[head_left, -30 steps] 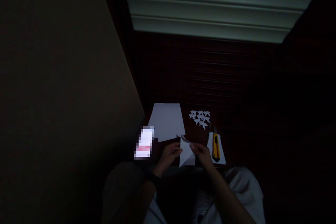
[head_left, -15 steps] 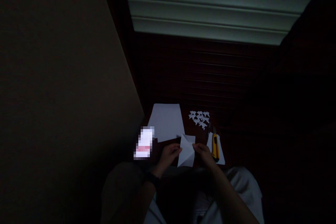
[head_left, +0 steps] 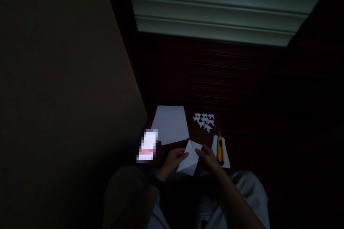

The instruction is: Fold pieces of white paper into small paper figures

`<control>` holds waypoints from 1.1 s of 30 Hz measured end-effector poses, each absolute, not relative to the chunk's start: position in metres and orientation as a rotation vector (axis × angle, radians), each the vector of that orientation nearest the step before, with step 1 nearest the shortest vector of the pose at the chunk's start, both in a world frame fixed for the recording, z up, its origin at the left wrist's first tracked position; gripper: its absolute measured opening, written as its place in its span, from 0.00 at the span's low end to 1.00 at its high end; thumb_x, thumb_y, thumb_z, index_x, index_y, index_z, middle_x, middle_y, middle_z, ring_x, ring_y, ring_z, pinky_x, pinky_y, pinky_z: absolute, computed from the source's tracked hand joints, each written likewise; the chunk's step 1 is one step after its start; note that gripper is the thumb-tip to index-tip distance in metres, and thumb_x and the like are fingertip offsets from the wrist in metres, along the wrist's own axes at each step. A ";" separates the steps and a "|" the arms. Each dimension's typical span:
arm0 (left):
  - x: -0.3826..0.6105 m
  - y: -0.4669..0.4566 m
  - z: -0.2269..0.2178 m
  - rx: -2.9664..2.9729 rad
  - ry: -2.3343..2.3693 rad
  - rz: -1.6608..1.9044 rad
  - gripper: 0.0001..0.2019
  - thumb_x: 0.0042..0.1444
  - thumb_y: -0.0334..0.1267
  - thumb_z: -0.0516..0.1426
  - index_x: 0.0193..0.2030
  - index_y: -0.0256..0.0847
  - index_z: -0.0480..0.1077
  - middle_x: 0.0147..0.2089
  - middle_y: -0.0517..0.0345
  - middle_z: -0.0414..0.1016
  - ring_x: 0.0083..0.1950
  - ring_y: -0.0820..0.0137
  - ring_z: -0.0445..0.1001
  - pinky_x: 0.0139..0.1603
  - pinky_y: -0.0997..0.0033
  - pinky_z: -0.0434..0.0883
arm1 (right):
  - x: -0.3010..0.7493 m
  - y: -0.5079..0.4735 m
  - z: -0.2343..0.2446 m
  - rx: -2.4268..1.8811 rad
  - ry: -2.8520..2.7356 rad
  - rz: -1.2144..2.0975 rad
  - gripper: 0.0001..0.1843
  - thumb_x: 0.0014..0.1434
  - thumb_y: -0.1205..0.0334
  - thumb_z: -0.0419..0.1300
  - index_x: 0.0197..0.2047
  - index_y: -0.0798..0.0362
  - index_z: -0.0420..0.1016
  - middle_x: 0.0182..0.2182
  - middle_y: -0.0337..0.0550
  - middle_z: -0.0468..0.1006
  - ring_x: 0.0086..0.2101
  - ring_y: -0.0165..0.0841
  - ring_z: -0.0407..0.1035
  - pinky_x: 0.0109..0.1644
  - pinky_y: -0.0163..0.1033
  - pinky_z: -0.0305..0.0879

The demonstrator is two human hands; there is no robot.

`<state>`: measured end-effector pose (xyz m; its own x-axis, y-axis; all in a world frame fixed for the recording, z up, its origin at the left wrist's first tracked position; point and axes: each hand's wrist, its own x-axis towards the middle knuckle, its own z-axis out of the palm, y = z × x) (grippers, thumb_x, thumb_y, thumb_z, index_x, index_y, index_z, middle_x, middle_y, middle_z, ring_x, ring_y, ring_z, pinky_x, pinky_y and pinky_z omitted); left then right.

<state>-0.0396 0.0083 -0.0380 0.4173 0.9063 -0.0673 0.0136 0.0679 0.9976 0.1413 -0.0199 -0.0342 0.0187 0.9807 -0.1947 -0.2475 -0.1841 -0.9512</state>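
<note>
A small creased sheet of white paper (head_left: 190, 157) is held between my two hands, tilted, over the near edge of a dark table. My left hand (head_left: 174, 159) pinches its left edge, thumb on top. On the opposite side my right hand (head_left: 208, 156) grips the upper right edge, its thumb lying on the paper's face. The fingers beneath the sheet are hidden. Right of my right hand, a yellow utility knife (head_left: 220, 151) rests on a stack of small white paper pieces (head_left: 226, 157).
A stack of larger white sheets (head_left: 171, 123) lies at the back left of the table. Several small folded paper shapes (head_left: 204, 121) cluster at the back right. A lit, pixelated screen (head_left: 147, 146) is at the left. A wall (head_left: 67, 78) rises on the left; the room is dim.
The creased paper has turned clockwise and its lower end has swung left and nearer to me. My right thumb has shifted further onto its face. The other things have stayed put.
</note>
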 end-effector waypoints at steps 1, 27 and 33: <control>-0.039 0.008 -0.038 1.331 0.914 0.838 0.19 0.47 0.46 0.57 0.40 0.33 0.71 0.38 0.47 0.76 0.36 0.64 0.73 0.36 0.69 0.67 | 0.142 -0.020 -0.035 -1.196 -0.885 1.423 0.20 0.44 0.52 0.62 0.39 0.54 0.69 0.22 0.38 0.71 0.22 0.30 0.64 0.23 0.33 0.60; -0.057 0.013 -0.027 1.305 0.919 0.753 0.20 0.42 0.44 0.60 0.40 0.32 0.74 0.36 0.48 0.76 0.36 0.63 0.72 0.36 0.69 0.65 | 0.159 -0.019 -0.043 -1.165 -0.866 1.620 0.17 0.40 0.59 0.65 0.35 0.58 0.75 0.25 0.46 0.76 0.23 0.33 0.70 0.27 0.40 0.68; -0.058 0.015 -0.034 1.320 0.940 0.764 0.14 0.42 0.38 0.59 0.35 0.33 0.76 0.33 0.50 0.77 0.35 0.63 0.72 0.37 0.69 0.64 | 0.158 -0.019 -0.046 -1.110 -0.843 1.597 0.12 0.40 0.61 0.63 0.30 0.57 0.76 0.25 0.45 0.76 0.25 0.33 0.70 0.29 0.40 0.67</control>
<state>-0.0577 0.0147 -0.0337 0.4428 0.8873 -0.1287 0.0547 0.1165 0.9917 0.1577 -0.0188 -0.0461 -0.1041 0.9596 -0.2613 -0.3258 -0.2812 -0.9027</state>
